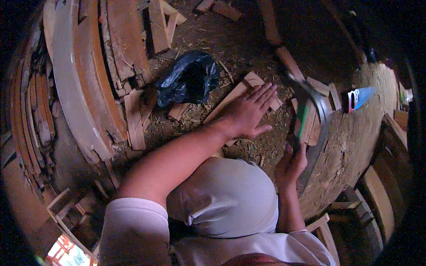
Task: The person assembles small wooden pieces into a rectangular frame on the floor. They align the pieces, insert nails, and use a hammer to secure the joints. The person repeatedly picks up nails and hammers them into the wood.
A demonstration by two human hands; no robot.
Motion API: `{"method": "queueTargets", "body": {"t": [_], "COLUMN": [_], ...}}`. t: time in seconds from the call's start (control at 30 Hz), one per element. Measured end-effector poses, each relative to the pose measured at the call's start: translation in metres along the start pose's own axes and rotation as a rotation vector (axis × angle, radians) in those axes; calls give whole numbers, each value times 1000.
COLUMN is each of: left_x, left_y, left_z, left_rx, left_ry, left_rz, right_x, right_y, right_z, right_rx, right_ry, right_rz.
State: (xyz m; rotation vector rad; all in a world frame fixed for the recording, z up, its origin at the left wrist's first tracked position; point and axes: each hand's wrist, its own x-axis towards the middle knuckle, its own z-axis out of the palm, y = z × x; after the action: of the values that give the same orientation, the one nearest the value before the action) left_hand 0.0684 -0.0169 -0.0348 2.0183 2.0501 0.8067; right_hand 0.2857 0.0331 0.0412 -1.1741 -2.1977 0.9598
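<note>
While the left hand [248, 111] lies flat with fingers extended on a board [230, 98] on the ground [264, 150], the right hand [291, 165] grips a blurred, partly green tool [303, 119].

Board [228, 103]: bare wood, matt, its face fairly smooth; tool [321, 104]: the curved grey part smooth with a metallic gleam, the green part's material not determinable through blur. Bag [191, 75]: thin black plastic, glossy and heavily creased, on matt, rough ground [202, 33] littered with wood chips; planks [73, 82]: wood, matt, rough along the edges. Saw [364, 95]: blue blade smooth, handle plastic in appearance; shirt [135, 226] and grey garment [235, 195]: matt cloth, the latter mostly smooth, lightly creased.
</note>
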Motion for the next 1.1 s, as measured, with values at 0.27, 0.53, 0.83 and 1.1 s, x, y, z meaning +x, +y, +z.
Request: {"method": "queueTargets", "body": {"t": [0.27, 0.53, 0.83, 1.1], "left_x": [5, -1, -2, -2], "left_y": [-2, 3, -1, 0], "left_z": [1, -2, 0, 2], "left_rx": [8, -49, -21, 0], "left_ry": [-93, -170, -61, 69], "left_rz": [-17, -83, -23, 29], "right_x": [60, 12, -8, -10], "right_y": [7, 38, 27, 36], "right_z": [38, 9, 10, 7], "right_rx": [7, -272, -247, -242], "right_ry": [15, -132, -217, -93], "right_rz": [21, -253, -172, -268]}}
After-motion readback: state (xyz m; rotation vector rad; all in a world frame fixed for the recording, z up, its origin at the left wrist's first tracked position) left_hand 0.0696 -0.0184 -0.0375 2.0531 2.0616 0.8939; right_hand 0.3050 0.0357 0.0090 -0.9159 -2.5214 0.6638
